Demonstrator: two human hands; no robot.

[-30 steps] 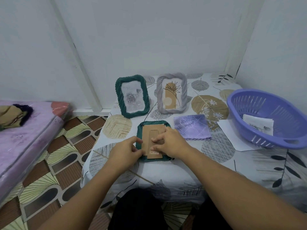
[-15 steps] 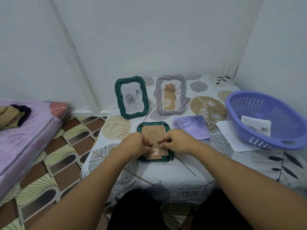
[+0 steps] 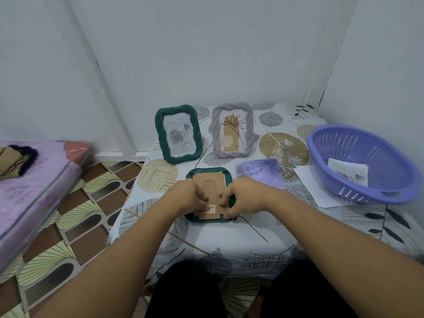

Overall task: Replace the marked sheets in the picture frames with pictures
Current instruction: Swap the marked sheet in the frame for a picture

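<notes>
Cardboard backing [image 3: 207, 187]: brown, with its stand flap and a barcode sticker, sits in the face-down green frame [image 3: 227, 177] at the table's near centre.
Left hand [image 3: 187, 197]: fingers curled, pressing the backing's near-left part by the sticker.
Right hand [image 3: 244, 198]: fingers curled over the backing's right edge — whether they pinch a tab is hidden.
Risk: prying unevenly could crease the board or skid the frame toward 6 o'clock, off the cloth's edge.
Standing frames: green one [image 3: 178, 134] at 11 o'clock, grey one [image 3: 232, 130] at 12 — a jolt could tip them.
Basket [image 3: 364, 164]: purple, at 2 o'clock, papers inside.
</notes>
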